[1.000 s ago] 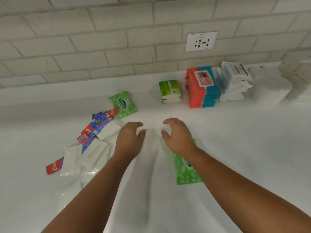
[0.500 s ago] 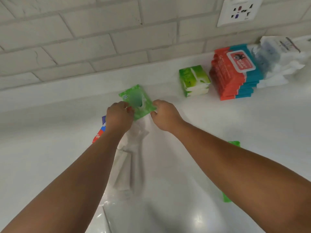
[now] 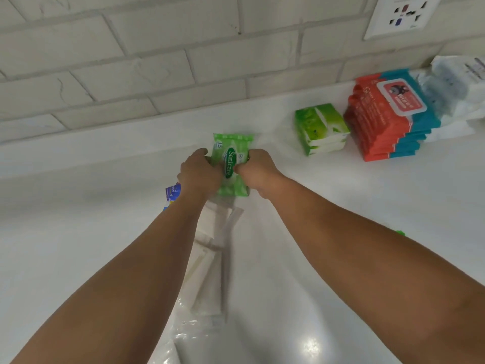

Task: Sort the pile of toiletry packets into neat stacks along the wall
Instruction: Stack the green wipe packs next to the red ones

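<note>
A green Sanicare wipes packet (image 3: 231,164) sits at the centre of the view, held between two bare hands over a white counter (image 3: 367,206), close to the foot of a pale brick wall (image 3: 157,61). The left hand (image 3: 200,174) grips the packet's left edge and the right hand (image 3: 256,170) grips its right edge — fingers of both are curled tight onto it, with the right thumb pressed across the oval label. Both forearms reach forward from the bottom corners of the frame and converge on the packet, knuckles facing up. Whether the packet is touching the counter or lifted slightly off it cannot be told. Beneath the left forearm lie white soft packets in clear plastic (image 3: 210,258), blurred, and a blue-and-red sachet (image 3: 173,191) pokes out just left of the left wrist. Along the wall to the right stand finished stacks: a small stack of green-and-white tissue packs (image 3: 320,128), then, just beside it, a taller stack of red-and-teal wipes packs (image 3: 385,119), then a pile of white packets (image 3: 456,95) cut off by the frame edge. A white wall socket (image 3: 401,15) is set in the bricks above them. A sliver of something green (image 3: 399,233) shows behind the right forearm.
</note>
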Motion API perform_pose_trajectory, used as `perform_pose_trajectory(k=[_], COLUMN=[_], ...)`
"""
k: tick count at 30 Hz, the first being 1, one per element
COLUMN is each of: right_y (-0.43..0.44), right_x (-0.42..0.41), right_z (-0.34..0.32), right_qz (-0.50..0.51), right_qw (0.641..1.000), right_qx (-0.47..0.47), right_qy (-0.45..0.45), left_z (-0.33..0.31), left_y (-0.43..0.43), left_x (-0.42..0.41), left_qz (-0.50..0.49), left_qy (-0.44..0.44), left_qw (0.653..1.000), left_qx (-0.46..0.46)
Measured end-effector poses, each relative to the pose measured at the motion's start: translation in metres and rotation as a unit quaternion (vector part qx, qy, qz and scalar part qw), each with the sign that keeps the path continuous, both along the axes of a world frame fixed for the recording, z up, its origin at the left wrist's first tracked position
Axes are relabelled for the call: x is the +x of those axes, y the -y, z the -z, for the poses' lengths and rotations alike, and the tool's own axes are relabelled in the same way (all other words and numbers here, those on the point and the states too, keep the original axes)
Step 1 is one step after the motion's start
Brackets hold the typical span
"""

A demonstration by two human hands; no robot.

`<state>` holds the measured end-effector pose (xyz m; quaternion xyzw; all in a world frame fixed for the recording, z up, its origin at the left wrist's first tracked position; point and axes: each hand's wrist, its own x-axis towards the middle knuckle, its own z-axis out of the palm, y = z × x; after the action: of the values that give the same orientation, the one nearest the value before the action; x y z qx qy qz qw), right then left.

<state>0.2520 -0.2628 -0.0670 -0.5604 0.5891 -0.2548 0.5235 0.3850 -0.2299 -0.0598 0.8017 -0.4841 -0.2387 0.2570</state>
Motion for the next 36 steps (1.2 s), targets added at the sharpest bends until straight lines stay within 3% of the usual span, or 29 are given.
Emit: perform_pose_trajectory(k=[8, 11, 16, 25, 32, 36], right_y=[-0.014, -0.031, -0.065, -0.118, -0.148, -0.156], right_x=[-0.030, -0.052, -0.104, -0.208, -0.273, -0.294], right_z=[-0.020, -0.028, -0.044, -0.063, -0.045, -0.029], right_qz=[0.010, 0.003, 0.006, 0.070, 0.105, 0.110], right_qw=[0.992, 0.986, 0.968, 0.976, 0.984, 0.989], right_qx=[-0.100, -0.092, -0.047, -0.085, -0.077, -0.061], right_qy=[0.072, 0.143, 0.246, 0.190, 0.122, 0.072], left_z=[-0.021, -0.031, -0.046, -0.046, -0.038, -0.030], left_y=[-0.033, -0.055, -0.091, -0.142, -0.168, -0.178], left_x=[-0.019, -0.036, -0.076, -0.172, -0.231, -0.253], left_qz=[0.009, 0.017, 0.038, 0.003, -0.016, -0.029], left_qy=[-0.116, -0.146, -0.274, -0.406, -0.422, -0.382], left_qw=[0.984, 0.976, 0.946, 0.901, 0.903, 0.923], left_qx=[-0.137, -0.162, -0.170, -0.151, -0.081, -0.038])
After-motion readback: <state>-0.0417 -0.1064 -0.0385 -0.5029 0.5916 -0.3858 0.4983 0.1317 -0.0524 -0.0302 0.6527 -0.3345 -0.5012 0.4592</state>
